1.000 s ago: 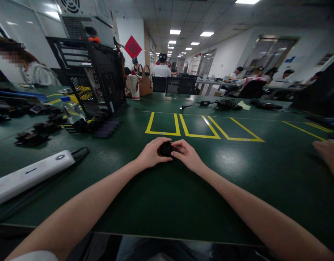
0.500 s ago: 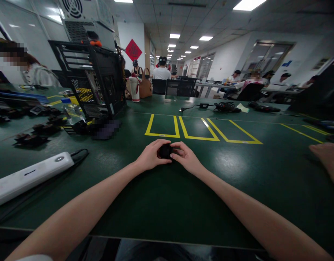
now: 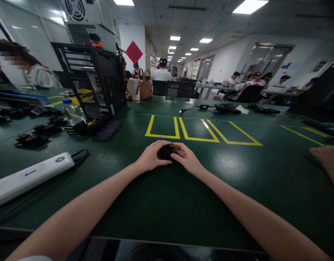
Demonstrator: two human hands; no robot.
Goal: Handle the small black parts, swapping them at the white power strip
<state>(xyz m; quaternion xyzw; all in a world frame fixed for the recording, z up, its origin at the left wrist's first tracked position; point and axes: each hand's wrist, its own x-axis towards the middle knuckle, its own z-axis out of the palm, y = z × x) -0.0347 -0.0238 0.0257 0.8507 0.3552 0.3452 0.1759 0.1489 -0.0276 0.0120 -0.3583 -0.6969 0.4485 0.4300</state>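
On the left, one person (image 3: 43,74) in a pale top is sitting beyond the green counter (image 3: 161,203), and one white power strip (image 3: 33,177) is lying near the counter's front edge, its black cord trailing behind it. Several small black parts (image 3: 32,139) are scattering past it, too dark and crowded to count. One clear bottle (image 3: 74,113) with a blue cap is lying beside one black computer case (image 3: 101,81), and one silver case (image 3: 88,25) is showing above that. One white cup (image 3: 135,90) is standing just beside one brown handbag (image 3: 146,88). Nearer the middle, two bare hands are meeting around one small black object: the left hand (image 3: 148,157) is holding it from the left, its fingers (image 3: 159,144) curving partly open over the far side and its thumb closing along the near side. The black object (image 3: 165,152) is sitting between the fingers of both hands, low over the counter; whether it is touching the surface cannot be told. The right hand (image 3: 188,159) is bringing thumb and forefinger, slightly parted, to the object's right edge; how firmly they are gripping is unclear. Beyond the hands, three yellow tape outlines (image 3: 202,140) are running rightward, with one bundled black cable (image 3: 226,108) lying farther back beside one pale slip of paper (image 3: 242,109). At the right edge, one co-worker's hand (image 3: 327,157) is resting over the counter.
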